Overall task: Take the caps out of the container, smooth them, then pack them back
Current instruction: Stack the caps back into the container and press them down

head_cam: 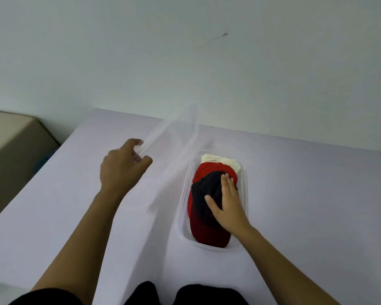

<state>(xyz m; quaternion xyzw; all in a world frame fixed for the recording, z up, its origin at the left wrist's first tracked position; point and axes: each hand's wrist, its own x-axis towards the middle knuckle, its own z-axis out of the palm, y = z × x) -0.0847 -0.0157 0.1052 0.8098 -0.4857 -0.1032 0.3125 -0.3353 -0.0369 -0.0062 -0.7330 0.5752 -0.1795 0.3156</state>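
Container (183,208) holding black, red, cream caps (209,235), right hand (228,208) flat on black cap (204,190), left hand (119,166) gripping clear lid (174,130)

Clear rectangular plastic container (183,201), right of centre: thin see-through walls, glossy, faint highlights along the rim.
Clear flat plastic lid (174,133), left and farther: same transparent glossy plastic; motion-blurred, so finer finish is not readable.
Red cloth cap (209,234), near end of container: matt fabric, soft folds.
Black cloth cap (205,192), on top of it: matt, texture not readable.
Cream cloth cap (218,160), far end: matt, creased.
Pale lilac counter (306,205): smooth, matt, uniform; material unclear.
Pale grey-green wall (207,62), far: matt painted look, a few dark scuffs.
Beige block (13,139), far left: matt, material unclear.
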